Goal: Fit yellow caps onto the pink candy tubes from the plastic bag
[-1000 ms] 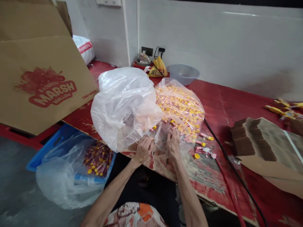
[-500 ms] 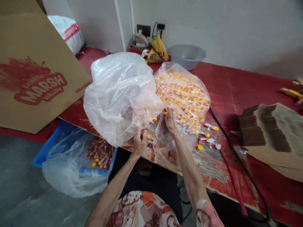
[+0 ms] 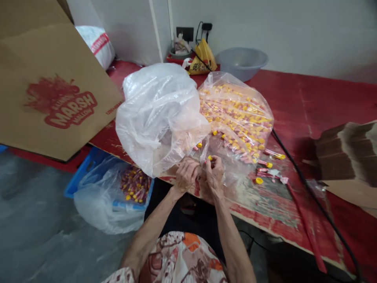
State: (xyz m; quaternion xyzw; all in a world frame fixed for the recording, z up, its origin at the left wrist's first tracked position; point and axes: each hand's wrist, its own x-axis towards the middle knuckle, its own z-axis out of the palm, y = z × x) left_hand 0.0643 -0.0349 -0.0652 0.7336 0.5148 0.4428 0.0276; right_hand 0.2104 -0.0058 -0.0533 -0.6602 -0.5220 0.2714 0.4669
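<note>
My right hand (image 3: 215, 175) is closed at the table's front edge, its fingers pinching a small candy tube with a yellow cap (image 3: 210, 157). Just to its left, my left hand (image 3: 186, 173) has its fingers curled inward; what they hold, if anything, is hidden. Behind my right hand lies a clear plastic bag (image 3: 235, 114) full of pink tubes with yellow caps, its mouth turned toward me. A large, crumpled clear bag (image 3: 159, 114) bulges behind my left hand. Between the bags rests a loose yellow-capped tube (image 3: 199, 145).
A blue crate (image 3: 88, 165) with capped tubes sits below the table at left, under a cardboard box (image 3: 59, 51). Several loose tubes (image 3: 265, 164) and a yellow cap (image 3: 259, 181) lie at right, near a black cable (image 3: 306, 177) and stacked cardboard (image 3: 347, 157). A basin (image 3: 243, 65) stands behind.
My right hand has drawn back from the full bag's mouth toward me, bringing a capped tube beside my left hand. My left hand has turned, its fingers now curled. The view has shifted slightly.
</note>
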